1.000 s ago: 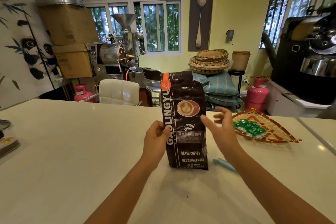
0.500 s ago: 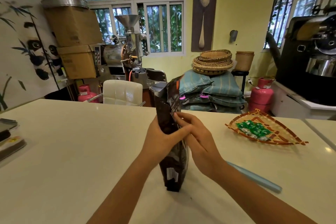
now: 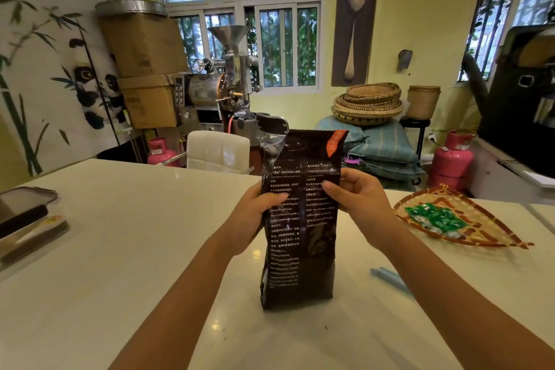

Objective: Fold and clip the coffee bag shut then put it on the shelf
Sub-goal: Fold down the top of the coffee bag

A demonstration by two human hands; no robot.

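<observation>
White glossy worktop spreads under both forearms, bare directly below the hands. Tall dark-brown foil coffee bag stands upright on it between the hands; it has been turned since a second ago, so the printed back panel of fine text now faces the wearer where the front logo did. Top edge open and crumpled, silver lining showing at the upper left corner; no fold made yet.

Woven fan-shaped bamboo tray holding green sachets lies well out beyond the right hand. Left hand pinches the bag's left edge, thumb on the near face. Right hand pinches the right edge likewise, slightly higher. Pale blue plastic clip lies on the worktop below and outside the right wrist, untouched.

Judgement: the turn readies the top for folding; clipping and shelving remain. No shelf in view.
</observation>
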